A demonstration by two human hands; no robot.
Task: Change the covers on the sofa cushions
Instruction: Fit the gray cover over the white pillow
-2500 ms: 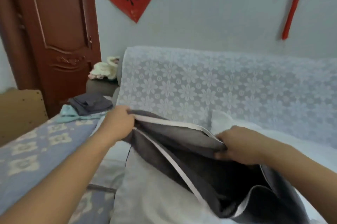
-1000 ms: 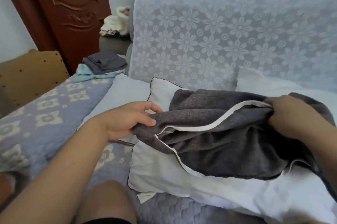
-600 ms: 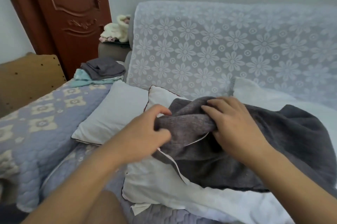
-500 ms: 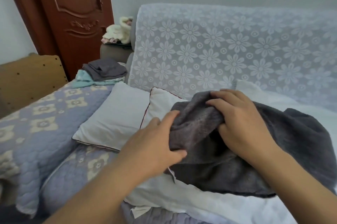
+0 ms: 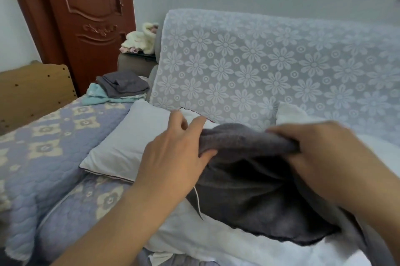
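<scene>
Sofa draped in white floral lace (image 5: 259, 66), bare white cushion inserts (image 5: 134, 142) on the seat, left hand (image 5: 175, 157) and right hand (image 5: 320, 157) both pinching bunched dark grey fabric cushion cover (image 5: 259, 196) over one insert.

At centre frame my left hand (image 5: 173, 155) and right hand (image 5: 320, 157) both grip the bunched grey cover (image 5: 255, 183), which lies on a white cushion (image 5: 207, 242). Another white cushion (image 5: 129, 142) sits at its left, folded clothes (image 5: 119, 88) upper left.

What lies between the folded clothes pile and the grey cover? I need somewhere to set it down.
In the head view, a bare white cushion lies between the folded clothes and the grey cover.
</scene>
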